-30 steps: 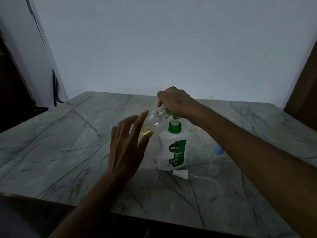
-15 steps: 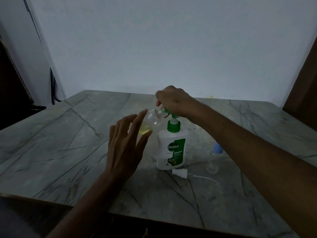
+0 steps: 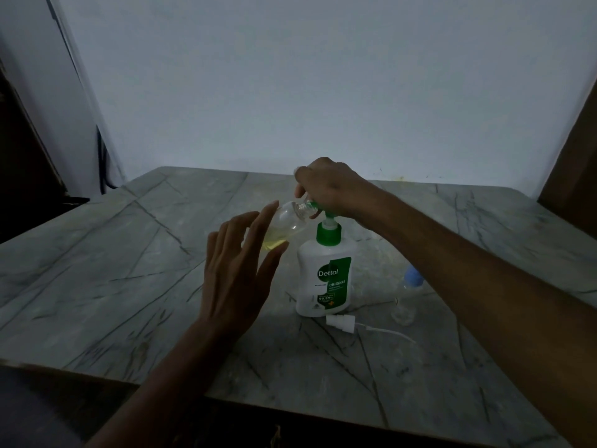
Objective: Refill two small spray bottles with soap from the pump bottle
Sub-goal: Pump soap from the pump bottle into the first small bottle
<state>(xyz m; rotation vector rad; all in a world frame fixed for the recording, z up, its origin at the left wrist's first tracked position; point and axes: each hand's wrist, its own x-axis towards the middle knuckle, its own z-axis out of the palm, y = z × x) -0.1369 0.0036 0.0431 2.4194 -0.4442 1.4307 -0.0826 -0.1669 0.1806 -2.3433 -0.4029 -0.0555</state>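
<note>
My small spray bottle [image 3: 284, 226] – clear glossy plastic; Dettol pump bottle [image 3: 324, 279] – smooth white plastic w/ glossy label; table [image 3: 129, 253] – veined grey marble.

Left hand [image 3: 237, 273] upright, fingers [image 3: 258, 226] spread, right hand [image 3: 326, 185] curled, arm outstretched

White green-pump soap bottle [image 3: 324, 279] upright, tilted clear bottle [image 3: 284, 226] at its nozzle, blue-capped bottle [image 3: 407, 297] right, loose sprayer [image 3: 340, 320] lying in front.
</note>
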